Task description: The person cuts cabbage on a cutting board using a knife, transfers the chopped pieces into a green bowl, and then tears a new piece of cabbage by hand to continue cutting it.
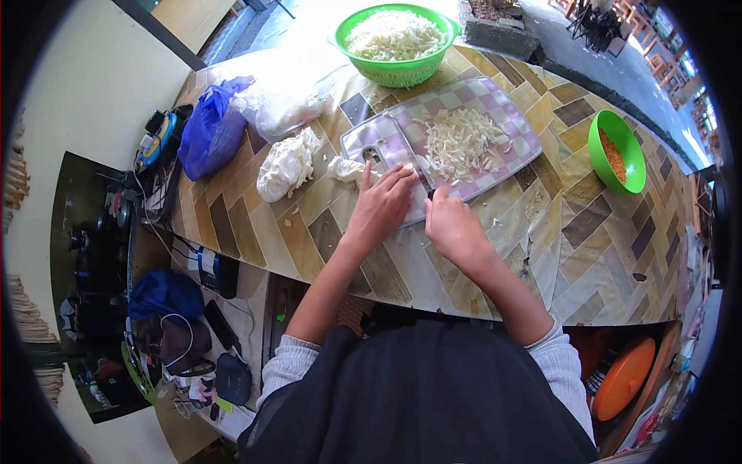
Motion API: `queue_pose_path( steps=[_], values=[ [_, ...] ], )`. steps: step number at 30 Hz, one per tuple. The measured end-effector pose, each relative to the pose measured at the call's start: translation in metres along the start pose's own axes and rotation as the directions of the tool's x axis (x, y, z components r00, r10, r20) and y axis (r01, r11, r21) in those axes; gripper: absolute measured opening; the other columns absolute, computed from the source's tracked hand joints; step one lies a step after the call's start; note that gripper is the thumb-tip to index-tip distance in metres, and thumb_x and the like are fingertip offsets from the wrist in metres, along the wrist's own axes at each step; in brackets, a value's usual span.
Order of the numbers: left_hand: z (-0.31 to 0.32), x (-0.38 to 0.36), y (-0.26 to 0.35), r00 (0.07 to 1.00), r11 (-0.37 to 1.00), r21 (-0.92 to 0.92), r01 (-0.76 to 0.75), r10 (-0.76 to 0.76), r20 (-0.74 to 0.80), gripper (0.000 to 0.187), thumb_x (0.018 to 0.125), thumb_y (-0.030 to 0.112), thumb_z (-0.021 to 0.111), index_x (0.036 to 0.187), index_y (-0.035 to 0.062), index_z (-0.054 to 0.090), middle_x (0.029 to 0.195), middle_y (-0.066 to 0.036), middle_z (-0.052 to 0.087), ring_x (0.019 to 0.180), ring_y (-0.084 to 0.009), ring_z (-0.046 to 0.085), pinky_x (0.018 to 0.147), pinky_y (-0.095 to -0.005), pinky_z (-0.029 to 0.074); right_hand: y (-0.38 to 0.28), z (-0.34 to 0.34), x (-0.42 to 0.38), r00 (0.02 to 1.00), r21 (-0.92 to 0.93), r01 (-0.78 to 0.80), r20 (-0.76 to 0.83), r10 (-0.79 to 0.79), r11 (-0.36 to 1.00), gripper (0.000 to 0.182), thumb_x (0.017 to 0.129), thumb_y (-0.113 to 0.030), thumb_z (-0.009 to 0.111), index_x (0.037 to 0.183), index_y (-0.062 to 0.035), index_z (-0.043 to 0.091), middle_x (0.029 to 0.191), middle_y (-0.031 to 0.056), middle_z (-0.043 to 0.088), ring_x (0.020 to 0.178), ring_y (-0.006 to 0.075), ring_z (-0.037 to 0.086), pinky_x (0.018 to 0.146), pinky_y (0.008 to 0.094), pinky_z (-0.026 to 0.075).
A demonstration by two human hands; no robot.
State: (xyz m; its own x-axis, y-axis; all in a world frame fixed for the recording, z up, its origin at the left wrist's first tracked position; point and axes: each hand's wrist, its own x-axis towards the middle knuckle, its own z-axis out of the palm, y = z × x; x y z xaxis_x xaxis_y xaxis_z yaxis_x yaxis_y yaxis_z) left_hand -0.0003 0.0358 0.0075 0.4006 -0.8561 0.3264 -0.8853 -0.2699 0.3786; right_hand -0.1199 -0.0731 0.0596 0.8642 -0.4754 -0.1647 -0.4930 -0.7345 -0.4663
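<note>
My right hand [457, 230] is closed around the dark handle of a knife [430, 193], whose thin blade points away from me over the cutting board [519, 127]. To its left, my left hand [384, 203] presses down, fingers together, on a whitish piece of food [345, 169] that pokes out past the board's left edge. I cannot make out what kind of food it is. Pale shreds [462, 145] lie heaped on the pink-and-white checked board, right of the blade. A larger crumpled white lump [287, 165] rests on the table left of my left hand.
Beyond the board stands a green colander [363, 68] heaped with pale shreds. At the right, a green bowl [635, 164] holds orange bits. A blue plastic bag [210, 139] and a clear bag [282, 108] sit at the left. Small scraps dot the patterned tablecloth [595, 263].
</note>
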Motion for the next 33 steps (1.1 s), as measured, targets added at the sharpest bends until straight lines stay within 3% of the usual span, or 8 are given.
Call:
queue_pose_path(
  steps=[5,8,11,23,29,33],
  values=[
    [-0.002,0.001,0.003,1.000,1.000,0.002,0.027,-0.027,0.013,0.029,0.091,0.017,0.058,0.119,0.0088,0.060,0.124,-0.005,0.061,0.124,-0.0216,0.051,0.113,-0.0533,0.020,0.003,0.022,0.010,0.999,-0.040,-0.024,-0.023,0.023,0.999,0.026,0.099,-0.020,0.044,0.094,0.0053,0.049,0.077,0.0261,0.066,0.077,0.0397,0.068,0.068,0.0455,0.056],
    [0.000,-0.001,0.000,0.999,0.997,-0.067,0.031,-0.030,0.019,0.031,0.092,0.017,0.057,0.121,0.0088,0.060,0.126,-0.006,0.061,0.125,-0.0218,0.051,0.114,-0.0519,0.019,0.008,0.026,0.026,0.997,0.040,0.020,-0.077,-0.017,0.999,0.030,0.099,-0.022,0.044,0.096,0.0069,0.048,0.078,0.0310,0.064,0.077,0.0457,0.065,0.067,0.0512,0.053],
    [0.001,-0.004,-0.002,1.000,0.998,-0.056,0.019,-0.019,0.002,0.033,0.093,0.019,0.054,0.124,0.0083,0.059,0.128,-0.007,0.059,0.126,-0.0216,0.050,0.114,-0.0517,0.017,0.008,0.010,0.027,0.997,0.012,0.061,-0.051,-0.060,0.998,0.028,0.099,-0.021,0.044,0.094,0.0064,0.049,0.078,0.0272,0.066,0.079,0.0407,0.068,0.069,0.0463,0.056],
    [-0.001,-0.004,0.004,0.999,1.000,0.000,0.026,-0.026,0.021,0.034,0.095,0.022,0.050,0.125,0.0072,0.058,0.130,-0.007,0.057,0.126,-0.0221,0.050,0.114,-0.0528,0.017,0.002,0.015,-0.001,1.000,-0.047,-0.018,0.004,0.018,0.999,0.027,0.099,-0.020,0.044,0.095,0.0063,0.048,0.078,0.0272,0.066,0.077,0.0404,0.068,0.067,0.0456,0.056],
    [-0.005,-0.004,0.005,0.998,0.995,-0.086,0.057,-0.054,0.029,0.032,0.095,0.021,0.050,0.123,0.0074,0.058,0.127,-0.008,0.057,0.123,-0.0229,0.051,0.114,-0.0516,0.019,0.011,0.017,0.029,0.998,0.059,0.036,-0.056,-0.032,0.998,0.030,0.099,-0.021,0.044,0.096,0.0077,0.050,0.082,0.0298,0.066,0.081,0.0420,0.067,0.071,0.0475,0.055],
    [-0.005,-0.005,0.005,0.999,0.998,-0.051,0.048,-0.047,0.020,0.031,0.095,0.021,0.050,0.122,0.0080,0.058,0.127,-0.007,0.057,0.122,-0.0225,0.052,0.114,-0.0517,0.018,0.009,-0.004,0.023,0.999,0.075,0.039,0.007,-0.039,0.996,0.031,0.099,-0.022,0.044,0.096,0.0080,0.051,0.082,0.0307,0.065,0.082,0.0426,0.067,0.072,0.0481,0.055]
  ],
)
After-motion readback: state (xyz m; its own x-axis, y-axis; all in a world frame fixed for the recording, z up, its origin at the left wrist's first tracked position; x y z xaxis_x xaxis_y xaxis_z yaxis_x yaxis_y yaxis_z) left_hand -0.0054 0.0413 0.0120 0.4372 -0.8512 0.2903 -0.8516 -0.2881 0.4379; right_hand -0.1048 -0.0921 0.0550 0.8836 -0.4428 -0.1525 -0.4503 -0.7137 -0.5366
